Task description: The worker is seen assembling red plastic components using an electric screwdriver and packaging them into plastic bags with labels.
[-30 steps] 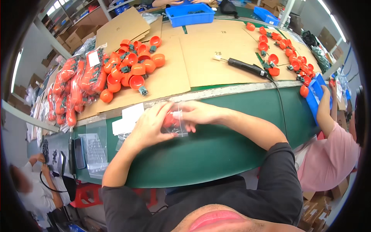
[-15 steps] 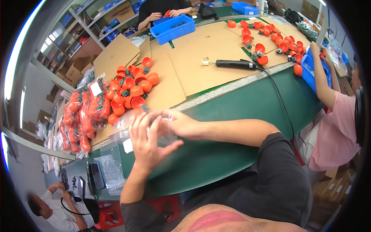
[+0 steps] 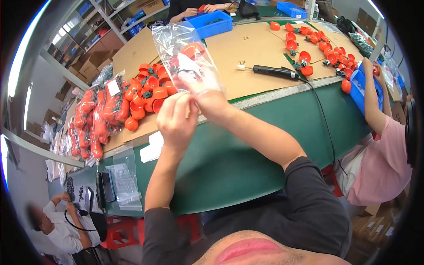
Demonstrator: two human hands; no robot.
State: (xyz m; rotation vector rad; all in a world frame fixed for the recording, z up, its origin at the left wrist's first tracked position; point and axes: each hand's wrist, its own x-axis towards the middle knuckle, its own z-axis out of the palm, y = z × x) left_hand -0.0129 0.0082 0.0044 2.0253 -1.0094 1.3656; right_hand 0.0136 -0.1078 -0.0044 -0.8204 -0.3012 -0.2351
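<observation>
1. Location: the clear bag (image 3: 165, 37) is up off the green table (image 3: 238, 172), in front of the hands and over the cardboard (image 3: 221, 53), its far end tilted toward the left. Red cup-shaped contents (image 3: 193, 49) show through the film, mid-bag.
2. Left hand (image 3: 176, 115): fingers curled, tips together at the near edge of the bag, apparently pinching a bit of film there.
3. Right hand (image 3: 204, 90): its wrist is bare beside the left fingertips; the rest shows hazily through film. Cannot tell whether it lies inside the bag or behind it, nor how far its fingers spread or what they grasp.
4. White patch among the contents: paper or glare, unresolved.
5. Handling, film (judgement): very light, limp, slick; wrinkles readily and probably clings to skin. Likely to stretch or tear if tugged hard at one point.
6. Handling, contents (judgement): light, smooth, fairly stiff plastic, similar to the loose red cups (image 3: 160, 92) just left; not very fragile, but rounded walls may slide against film.
7. Hold (judgement): film best taken by a fingertip pinch at its near edge; contents best supported from beneath or gripped by the rim, without squeezing the bowl.
</observation>
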